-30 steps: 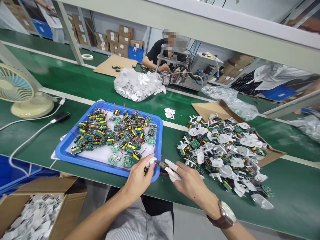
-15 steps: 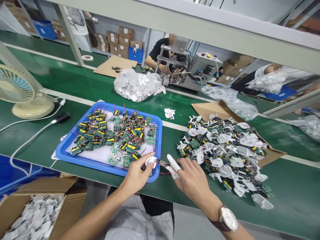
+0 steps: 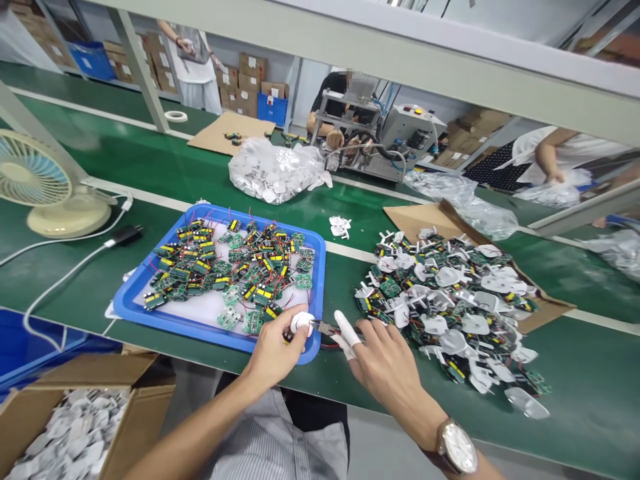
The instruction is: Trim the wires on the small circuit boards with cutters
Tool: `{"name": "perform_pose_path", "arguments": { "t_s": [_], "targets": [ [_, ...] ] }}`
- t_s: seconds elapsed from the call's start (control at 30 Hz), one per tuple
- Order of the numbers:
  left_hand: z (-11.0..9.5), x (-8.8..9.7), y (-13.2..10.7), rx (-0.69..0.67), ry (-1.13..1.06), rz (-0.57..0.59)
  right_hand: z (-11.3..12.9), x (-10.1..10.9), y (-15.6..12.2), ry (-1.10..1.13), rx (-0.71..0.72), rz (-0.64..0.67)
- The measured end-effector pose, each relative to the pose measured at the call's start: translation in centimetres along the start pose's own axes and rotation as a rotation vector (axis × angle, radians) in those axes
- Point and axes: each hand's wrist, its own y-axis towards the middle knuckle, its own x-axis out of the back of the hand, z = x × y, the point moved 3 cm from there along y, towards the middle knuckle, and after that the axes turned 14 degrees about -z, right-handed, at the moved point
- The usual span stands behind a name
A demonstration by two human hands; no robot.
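Note:
My left hand point(image 3: 277, 350) is pinched over the near right corner of a blue tray point(image 3: 150, 310), its white-capped fingertips closed on a small part with a dark piece and red wire point(image 3: 320, 328). My right hand point(image 3: 385, 363), with white finger cots and a wristwatch, grips the same small part from the right. The tray holds many green circuit boards point(image 3: 230, 267) with red wires. Right of my hands lies a heap of white plug shells and boards point(image 3: 445, 307) on cardboard.
A cream desk fan point(image 3: 45, 187) and its cable stand at the left. A clear bag of white parts point(image 3: 275, 170) lies beyond the tray. A cardboard box of white shells point(image 3: 65, 427) sits below the green bench. Other people work at a machine point(image 3: 400, 143) behind.
Both hands have stayed at the tray's corner, shifting slightly; my left fingers have closed more tightly on the small part. People in the background have moved.

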Motion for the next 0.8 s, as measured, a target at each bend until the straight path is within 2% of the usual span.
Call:
{"name": "perform_pose_path", "arguments": {
  "t_s": [0.2,0.37,0.63,0.8],
  "targets": [
    [0.1,0.0,0.1,0.003,0.001,0.019,0.2,-0.1,0.0,-0.018,0.005,0.022],
    [0.2,0.1,0.2,0.019,0.025,0.077,-0.1,-0.3,0.0,0.056,-0.024,0.063],
    [-0.2,0.2,0.3,0.061,0.011,0.177,-1.0,-0.6,-0.3,0.096,0.075,0.1],
    [-0.4,0.4,0.3,0.053,-0.003,0.188,-1.3,-1.4,-0.8,0.197,0.003,0.155]
  ]
}}
